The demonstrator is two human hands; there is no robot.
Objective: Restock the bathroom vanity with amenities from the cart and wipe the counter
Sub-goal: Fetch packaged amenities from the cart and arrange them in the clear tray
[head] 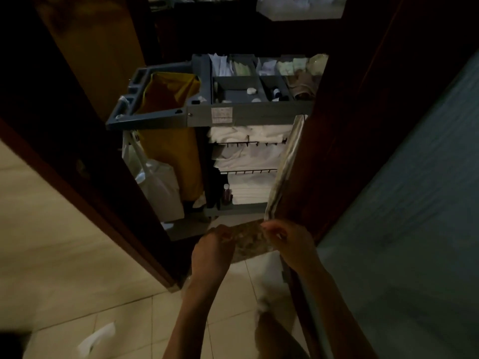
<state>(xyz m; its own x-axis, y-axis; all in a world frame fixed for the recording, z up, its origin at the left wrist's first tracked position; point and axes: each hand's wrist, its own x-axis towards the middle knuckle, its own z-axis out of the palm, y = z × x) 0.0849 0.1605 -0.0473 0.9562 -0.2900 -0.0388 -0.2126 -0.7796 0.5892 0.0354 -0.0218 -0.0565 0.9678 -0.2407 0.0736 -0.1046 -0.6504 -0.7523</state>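
Note:
A grey housekeeping cart (248,115) stands just outside the doorway. Its top tray (237,90) holds small bottles, packets and round white amenities. Folded white towels (248,133) fill the shelves below. My left hand (215,244) and my right hand (287,239) are raised side by side in front of the cart's base, fingers curled. They seem to pinch a thin clear plastic bag (269,281) that hangs between and below them; it is dim and blurred.
A yellow linen sack (168,141) and a white plastic bag (155,182) hang on the cart's left end. Dark wooden door frames (77,151) flank the opening. A teal panel (414,203) fills the right. A white scrap (97,338) lies on the tiled floor.

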